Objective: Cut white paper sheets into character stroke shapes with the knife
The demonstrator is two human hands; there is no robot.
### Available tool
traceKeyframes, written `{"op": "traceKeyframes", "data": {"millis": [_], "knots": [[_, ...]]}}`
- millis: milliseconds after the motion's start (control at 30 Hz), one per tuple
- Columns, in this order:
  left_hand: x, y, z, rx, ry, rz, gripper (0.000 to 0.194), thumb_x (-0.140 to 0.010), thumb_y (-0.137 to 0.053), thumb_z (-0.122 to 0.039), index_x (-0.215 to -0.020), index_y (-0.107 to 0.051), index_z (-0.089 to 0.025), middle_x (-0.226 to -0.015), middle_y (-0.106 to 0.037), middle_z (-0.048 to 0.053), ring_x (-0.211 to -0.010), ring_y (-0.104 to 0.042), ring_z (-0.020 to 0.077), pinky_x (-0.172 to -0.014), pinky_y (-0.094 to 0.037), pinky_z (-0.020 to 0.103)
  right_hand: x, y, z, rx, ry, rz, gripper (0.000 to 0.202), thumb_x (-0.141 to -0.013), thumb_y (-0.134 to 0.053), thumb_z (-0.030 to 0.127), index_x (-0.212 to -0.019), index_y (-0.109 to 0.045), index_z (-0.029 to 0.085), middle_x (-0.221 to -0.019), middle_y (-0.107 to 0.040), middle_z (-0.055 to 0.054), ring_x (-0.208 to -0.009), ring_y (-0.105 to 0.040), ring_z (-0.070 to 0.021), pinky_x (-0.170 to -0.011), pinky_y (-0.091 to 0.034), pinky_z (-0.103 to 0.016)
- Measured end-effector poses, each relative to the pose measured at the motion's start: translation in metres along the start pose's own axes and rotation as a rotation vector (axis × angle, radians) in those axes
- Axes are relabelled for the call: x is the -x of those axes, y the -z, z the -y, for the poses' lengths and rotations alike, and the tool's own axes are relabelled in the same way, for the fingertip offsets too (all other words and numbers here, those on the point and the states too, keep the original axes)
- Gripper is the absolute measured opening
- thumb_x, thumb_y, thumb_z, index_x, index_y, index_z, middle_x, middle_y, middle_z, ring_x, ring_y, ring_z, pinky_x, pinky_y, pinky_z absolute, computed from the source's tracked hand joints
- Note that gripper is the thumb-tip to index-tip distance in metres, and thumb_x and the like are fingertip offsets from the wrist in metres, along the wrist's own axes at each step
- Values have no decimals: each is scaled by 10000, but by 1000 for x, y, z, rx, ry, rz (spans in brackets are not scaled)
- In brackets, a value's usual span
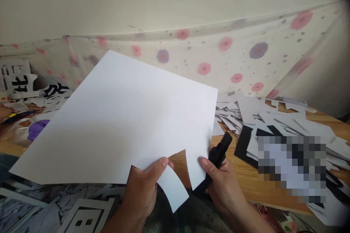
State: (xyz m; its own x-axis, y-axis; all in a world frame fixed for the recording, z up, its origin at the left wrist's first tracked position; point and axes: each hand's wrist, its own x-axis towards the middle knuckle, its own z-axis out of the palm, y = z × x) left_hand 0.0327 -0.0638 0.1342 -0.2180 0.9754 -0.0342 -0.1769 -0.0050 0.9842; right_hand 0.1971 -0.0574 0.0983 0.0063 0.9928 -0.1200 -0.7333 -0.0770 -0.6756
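A large white board [142,109] with a notch cut into its lower edge is held up in front of me. My left hand [146,189] is closed on that edge, its thumb by a small curved white piece [175,191] whose join to the board I cannot make out. My right hand [222,178] is closed around a black hand tool [218,151] of a kind I cannot tell. Its thumb presses on the board's narrow tongue right of the notch. Two short score lines show on the board's face.
Cut white pieces [253,113] and black-faced offcuts [243,143] lie heaped on the wooden table [246,185] to the right. At the left are cut-out characters [20,82], a purple item [38,129] and part of another person's hand [4,112]. Flowered sheeting [191,49] lines the wall.
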Motion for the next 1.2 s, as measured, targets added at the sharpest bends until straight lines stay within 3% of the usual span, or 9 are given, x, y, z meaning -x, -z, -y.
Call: {"op": "traceKeyframes", "data": {"millis": [100, 200, 367, 467, 633, 767, 967, 1100, 1200], "knots": [[-2, 3, 4, 43, 2, 139, 209, -619, -796, -324, -724, -748, -150, -811, -728, 94, -786, -666, 272, -647, -523, 328, -2, 3, 1, 7, 20, 4, 304, -574, -913, 305, -772, -711, 195, -744, -759, -10, -619, -670, -144, -590, -542, -235], [-1, 4, 4, 84, -43, 222, 308, -595, -796, -284, -874, -747, -164, -890, -735, 87, -833, -673, 283, -721, -543, 371, -4, 5, 1, 34, 29, 12, 301, -600, -897, 321, -789, -705, 186, -791, -764, -30, -641, -676, -165, -622, -554, -273], [-2, 1, 3, 144, -12, 42, 204, -635, -788, -347, -657, -721, -156, -662, -695, 58, -710, -656, 236, -695, -533, 345, -1, 4, -2, 73, 29, 22, 318, -606, -884, 359, -788, -693, 182, -785, -764, -46, -668, -693, -209, -666, -572, -340], [-3, 0, 3, 129, 19, 19, 217, -608, -803, -339, -589, -708, -145, -638, -686, 57, -633, -630, 205, -613, -509, 311, 1, 3, -3, 71, 54, -1, 323, -602, -886, 344, -816, -690, 200, -819, -770, -33, -691, -700, -213, -683, -578, -350], [-4, -3, 4, 138, 116, 8, 242, -514, -834, -317, -576, -700, -125, -624, -678, 64, -633, -624, 212, -621, -507, 325, -1, 15, -11, 153, 69, -32, 322, -625, -869, 371, -831, -687, 204, -853, -772, -46, -740, -704, -231, -692, -581, -359], [-6, -3, 5, 170, 184, 76, 270, -527, -831, -340, -605, -712, -110, -632, -682, 82, -632, -619, 209, -605, -495, 317, -4, 23, -15, 179, 106, -44, 294, -621, -877, 342, -805, -694, 204, -779, -755, -29, -696, -674, -197, -659, -567, -311], [-5, 9, 14, 352, 130, 318, 388, -647, -750, -442, -847, -766, -110, -793, -733, 129, -731, -660, 275, -736, -534, 417, -1, 16, -5, 120, 116, -56, 298, -616, -881, 330, -782, -676, 190, -751, -731, -13, -673, -645, -170, -632, -530, -278], [-2, 9, 27, 406, 142, 313, 445, -657, -754, -523, -864, -753, -129, -765, -716, 111, -721, -655, 272, -708, -531, 394, -1, 14, 0, 126, 95, 5, 308, -618, -877, 340, -761, -655, 183, -726, -706, -2, -653, -622, -155, -612, -496, -258], [-1, 4, 31, 366, 142, 380, 525, -605, -767, -607, -833, -734, -135, -759, -700, 118, -765, -654, 295, -701, -520, 380, -5, 14, 5, 122, 83, 38, 309, -617, -872, 353, -770, -665, 182, -719, -699, -2, -656, -615, -159, -617, -495, -262]]}}
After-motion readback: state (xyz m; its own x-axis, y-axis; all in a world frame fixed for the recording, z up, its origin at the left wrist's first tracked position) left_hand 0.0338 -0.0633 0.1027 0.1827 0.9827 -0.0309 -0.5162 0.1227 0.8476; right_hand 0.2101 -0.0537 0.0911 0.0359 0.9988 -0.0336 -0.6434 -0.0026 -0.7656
